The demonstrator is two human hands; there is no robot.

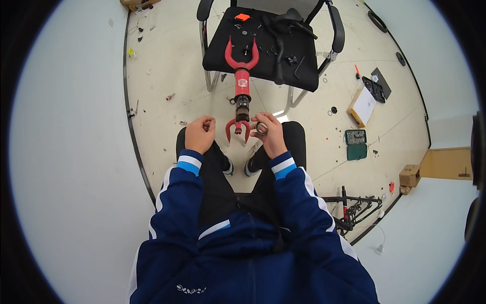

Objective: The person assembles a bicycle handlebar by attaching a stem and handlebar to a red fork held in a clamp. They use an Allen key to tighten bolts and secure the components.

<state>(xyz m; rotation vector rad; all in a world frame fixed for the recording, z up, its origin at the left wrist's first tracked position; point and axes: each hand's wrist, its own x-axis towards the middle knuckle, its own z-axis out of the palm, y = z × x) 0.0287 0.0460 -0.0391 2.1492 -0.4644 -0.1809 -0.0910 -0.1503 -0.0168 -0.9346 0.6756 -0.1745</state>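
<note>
Above my lap, my right hand (272, 136) pinches a dark metal ring (261, 128) between its fingers. My left hand (200, 136) is curled closed at about the same height; whether anything small is inside it is hidden. Between the two hands lies a red bicycle frame part (243, 83) with a two-pronged fork at each end and a dark middle section. Its far prongs rest on the seat of a black chair (212, 57), while its near prongs point toward my knees. The ring is to the right of the near fork and apart from it.
On the chair are a bicycle saddle (288, 19), a hex key (299, 67), an orange piece (242, 17) and several small parts. To the right, on the floor, lie a green case (357, 152), a white-topped box (362, 106) and a black bicycle frame (349, 209). A wall stands at left.
</note>
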